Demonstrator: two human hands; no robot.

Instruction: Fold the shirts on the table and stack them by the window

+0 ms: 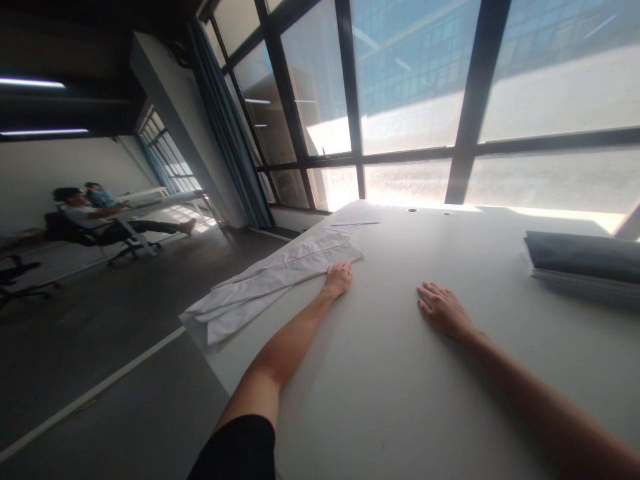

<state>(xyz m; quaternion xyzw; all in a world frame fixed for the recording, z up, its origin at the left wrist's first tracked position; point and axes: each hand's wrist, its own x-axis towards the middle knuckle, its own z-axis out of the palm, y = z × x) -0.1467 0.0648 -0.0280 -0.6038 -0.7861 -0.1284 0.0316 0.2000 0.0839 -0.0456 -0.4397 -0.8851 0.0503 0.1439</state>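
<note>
A long piece of light grey fabric (270, 273), which looks like a pair of trousers, lies creased along the left edge of the white table (390, 380). At its near right end, my left hand (339, 279) rests palm down, the fingertips at or on the cloth's edge. Whether they press on it I cannot tell. My right hand (443, 310) lies flat on the bare tabletop with its fingers stretched out, apart from the fabric and holding nothing.
A dark folded stack (585, 257) with white layers beneath stands at the table's right. Pale sheets (357, 213) lie at the far left corner. Beyond the table are large windows (410, 87) and a blue curtain (230, 127). Two people (80, 207) sit at another desk far left.
</note>
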